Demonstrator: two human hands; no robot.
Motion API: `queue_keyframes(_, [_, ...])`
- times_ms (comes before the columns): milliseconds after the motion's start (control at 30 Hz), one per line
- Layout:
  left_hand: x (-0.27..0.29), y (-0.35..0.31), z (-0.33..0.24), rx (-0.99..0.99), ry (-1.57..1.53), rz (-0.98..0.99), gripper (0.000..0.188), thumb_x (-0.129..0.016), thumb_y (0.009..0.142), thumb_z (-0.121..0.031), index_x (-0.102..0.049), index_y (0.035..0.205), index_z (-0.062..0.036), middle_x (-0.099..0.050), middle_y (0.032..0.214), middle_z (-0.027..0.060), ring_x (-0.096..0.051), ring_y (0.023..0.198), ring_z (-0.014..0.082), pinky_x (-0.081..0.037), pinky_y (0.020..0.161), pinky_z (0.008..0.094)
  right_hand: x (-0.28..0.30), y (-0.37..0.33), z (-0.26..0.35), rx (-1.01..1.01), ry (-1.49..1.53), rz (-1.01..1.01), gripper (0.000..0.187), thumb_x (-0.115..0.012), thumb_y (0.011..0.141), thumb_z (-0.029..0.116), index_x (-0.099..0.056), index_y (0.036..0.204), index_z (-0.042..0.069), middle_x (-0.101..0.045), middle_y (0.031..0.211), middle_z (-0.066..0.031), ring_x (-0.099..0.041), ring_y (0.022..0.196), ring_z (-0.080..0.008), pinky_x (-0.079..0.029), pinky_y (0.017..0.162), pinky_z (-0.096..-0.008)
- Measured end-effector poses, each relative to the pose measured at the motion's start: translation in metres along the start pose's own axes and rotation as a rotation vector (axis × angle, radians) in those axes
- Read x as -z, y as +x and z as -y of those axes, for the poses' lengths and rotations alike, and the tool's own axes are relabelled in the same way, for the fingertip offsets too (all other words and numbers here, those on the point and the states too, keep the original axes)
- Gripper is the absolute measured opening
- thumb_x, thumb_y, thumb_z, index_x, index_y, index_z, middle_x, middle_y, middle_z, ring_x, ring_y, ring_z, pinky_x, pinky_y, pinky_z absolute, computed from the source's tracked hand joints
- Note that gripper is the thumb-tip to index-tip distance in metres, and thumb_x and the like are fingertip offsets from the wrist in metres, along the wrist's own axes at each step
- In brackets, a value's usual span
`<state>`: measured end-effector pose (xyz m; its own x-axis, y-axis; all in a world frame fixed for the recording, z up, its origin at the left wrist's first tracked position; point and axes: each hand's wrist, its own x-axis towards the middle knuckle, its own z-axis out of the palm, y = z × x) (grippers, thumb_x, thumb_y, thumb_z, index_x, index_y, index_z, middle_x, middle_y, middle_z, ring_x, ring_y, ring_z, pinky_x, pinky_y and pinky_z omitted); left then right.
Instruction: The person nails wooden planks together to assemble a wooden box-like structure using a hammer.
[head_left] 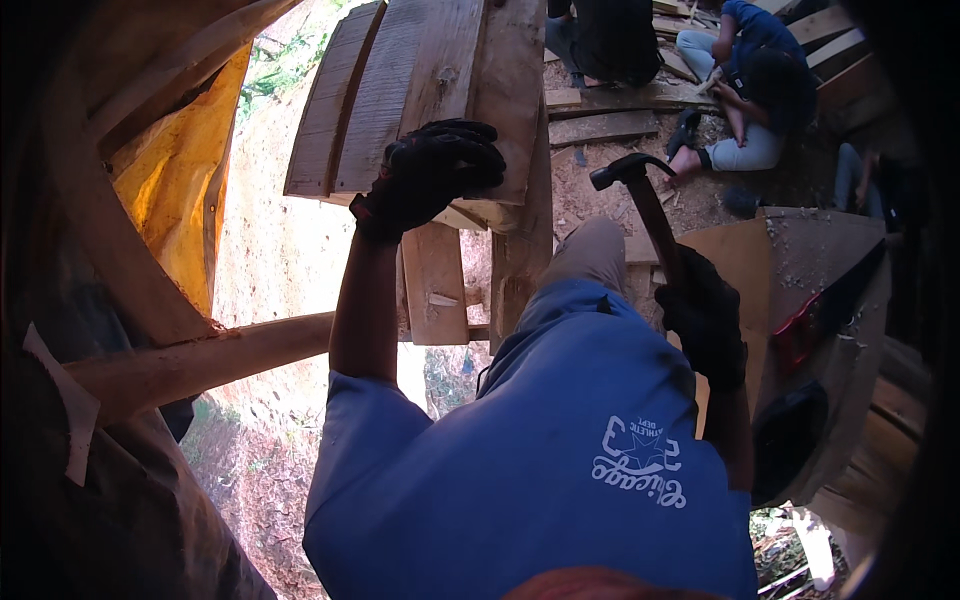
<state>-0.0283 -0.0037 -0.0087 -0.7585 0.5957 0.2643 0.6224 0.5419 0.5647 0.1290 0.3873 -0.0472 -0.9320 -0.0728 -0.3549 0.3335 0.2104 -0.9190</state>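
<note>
My right hand [706,318], in a dark glove, grips a claw hammer [654,215] by its handle. The hammer stands head up, with its dark metal head tilted to the left and its curved claw to the right. My left hand [440,172], also gloved, is at the near end of a stack of wooden boards [435,75]. Its fingers are curled together over the wood; whatever they may hold is hidden. Below that hand a short upright plank [435,290] shows under the boards.
A handsaw [822,312] with a red handle lies on a wooden panel [825,245] at right. Two people sit on the shaving-strewn ground ahead, near loose planks [603,127]. A round pole [200,360] crosses at left, below a yellow sheet [185,180].
</note>
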Motion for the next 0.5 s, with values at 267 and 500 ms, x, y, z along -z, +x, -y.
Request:
queue_keyframes(267, [-0.006,-0.007,0.011,-0.077,-0.125,-0.033,0.016,-0.087,0.088,-0.010,-0.085,0.104,-0.0122,-0.081,0.116,0.0049,-0.070,0.129,0.0244,-0.062,0.103,0.0403,-0.046,0.011,0.033,0.793,-0.387,-0.091,0.063,-0.074,0.094,-0.001,-0.057,0.154,0.004,-0.078,0.118,-0.0152,-0.075,0.084,-0.0186,-0.059,0.072,-0.0341])
queue_keyframes(500, [-0.001,-0.007,0.015,-0.100,-0.139,-0.035,0.010,-0.087,0.089,-0.015,-0.085,0.100,-0.0139,-0.081,0.115,0.0030,-0.067,0.134,0.0260,-0.058,0.110,0.0419,-0.051,0.004,0.060,0.754,-0.474,-0.105,0.060,-0.070,0.101,0.008,-0.053,0.158,0.007,-0.063,0.152,-0.0196,-0.070,0.128,-0.0386,-0.059,0.098,-0.0440])
